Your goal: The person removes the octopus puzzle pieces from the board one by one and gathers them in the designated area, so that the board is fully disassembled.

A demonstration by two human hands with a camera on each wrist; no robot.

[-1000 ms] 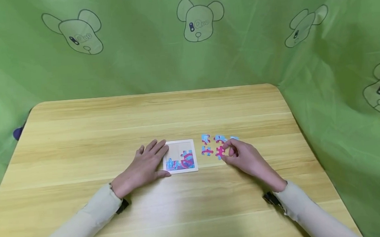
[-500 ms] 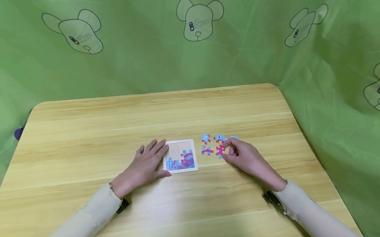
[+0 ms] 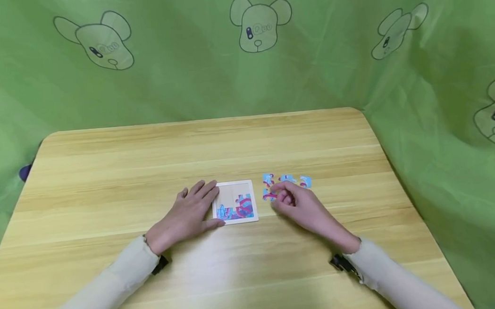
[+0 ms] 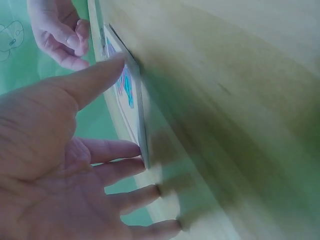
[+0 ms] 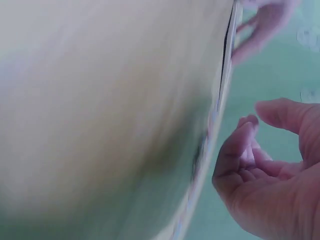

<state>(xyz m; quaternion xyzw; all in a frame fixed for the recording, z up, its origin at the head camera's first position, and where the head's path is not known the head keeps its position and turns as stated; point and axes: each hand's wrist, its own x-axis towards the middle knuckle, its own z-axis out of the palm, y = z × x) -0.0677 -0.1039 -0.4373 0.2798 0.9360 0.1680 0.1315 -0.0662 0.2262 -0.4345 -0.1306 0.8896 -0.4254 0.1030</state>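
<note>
A white-framed puzzle tray point(image 3: 235, 222) lies mid-table, part of it filled with blue and pink jigsaw pieces point(image 3: 244, 206). My left hand point(image 3: 187, 217) rests along its left side, fingers spread and thumb on the near edge. The left wrist view shows this thumb point(image 4: 102, 82) over the tray. Right of the tray, my right hand point(image 3: 299, 205) hovers with bent fingers and thumb apart, tips beside a pink-and-blue jigsaw piece point(image 3: 267, 195). In the right wrist view, nothing shows between the thumb point(image 5: 280, 112) and the curled fingers point(image 5: 235, 150).
Behind the right hand lie more loose jigsaw pieces: one at the left point(image 3: 268, 178), a middle piece point(image 3: 286, 177) partly covered, and a right piece point(image 3: 305, 181). The wooden table point(image 3: 145, 156) is bordered by a green curtain point(image 3: 183, 73) with bear-like drawings.
My right hand has moved left from the pink piece toward the neighbouring one. It now covers the pink piece's former spot and uncovers the right-hand piece. The left hand has stayed nearly still.
</note>
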